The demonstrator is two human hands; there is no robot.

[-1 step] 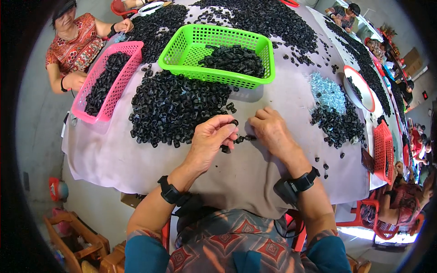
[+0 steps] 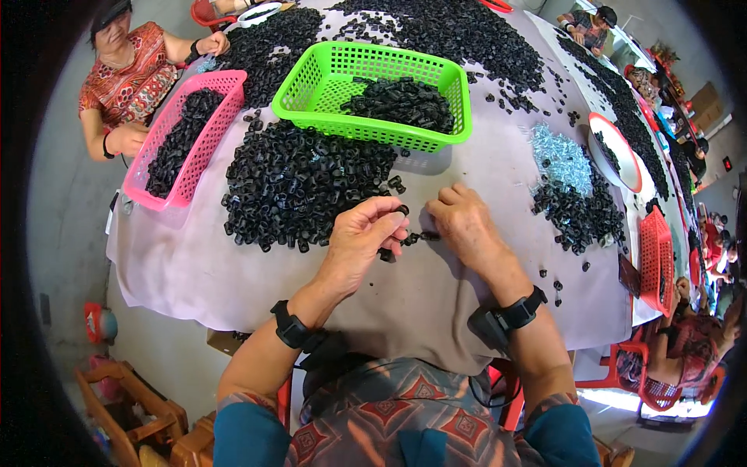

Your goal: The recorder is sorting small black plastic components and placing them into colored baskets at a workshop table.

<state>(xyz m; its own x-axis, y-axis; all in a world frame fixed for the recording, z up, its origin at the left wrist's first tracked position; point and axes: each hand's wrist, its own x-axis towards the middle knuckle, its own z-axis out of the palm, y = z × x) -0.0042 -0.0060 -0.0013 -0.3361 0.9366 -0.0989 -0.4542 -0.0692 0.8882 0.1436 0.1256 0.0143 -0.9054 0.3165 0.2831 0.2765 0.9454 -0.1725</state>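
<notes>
Fig.: overhead view of a sorting table w/ pale cloth cover [image 2: 498, 179], read L to R.

Far L: co-worker in a red patterned top [image 2: 128, 78] sits by an oblong pink plastic mesh basket [image 2: 191, 140], approx. half full of small black plastic ring parts.

Centre-L: large loose heap of the same small black ring-shaped plastic pieces [image 2: 303, 183] on the cloth, just beyond the left hand. Behind it, a bright green rectangular plastic mesh basket [image 2: 373, 93] holding only a modest mound of black pieces at its R side; most of its floor is bare.

Centre: left hand [image 2: 362, 237], fingers curled, pinching black pieces at the fingertips, one more piece just under it. Right hand [image 2: 463, 222] lies knuckles-up on the cloth, fingertips closed on a small black piece [image 2: 428, 235] between the two hands; exact grip is partly hidden. Both wrists carry black band devices.

R: patch of small shiny silver-blue metal bits [image 2: 562, 159] next to a second, smaller black heap [image 2: 580, 214]; a red-rimmed round white tray [image 2: 622, 152] at the table edge.

Progress (judged): early to mid; green basket lightly filled, large heaps unprocessed.
</notes>
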